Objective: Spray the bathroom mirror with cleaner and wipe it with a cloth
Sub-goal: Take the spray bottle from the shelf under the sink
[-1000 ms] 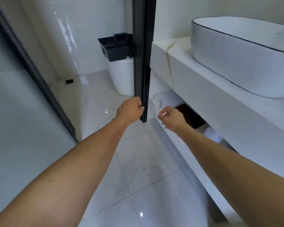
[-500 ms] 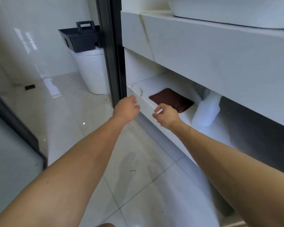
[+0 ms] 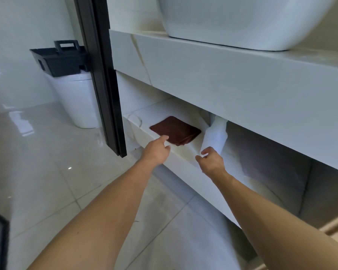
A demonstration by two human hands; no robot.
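Both hands empty; left hand (image 3: 156,151) near cloth (image 3: 176,130); right hand (image 3: 211,160) half-curled

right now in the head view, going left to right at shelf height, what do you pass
dark bin on the white toilet → black door frame → left hand → folded brown cloth → right hand → white spray bottle

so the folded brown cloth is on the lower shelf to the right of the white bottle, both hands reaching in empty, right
Not quite: the head view shows the folded brown cloth on the lower shelf to the left of the white bottle, not the right. The left hand and right hand do reach in empty.
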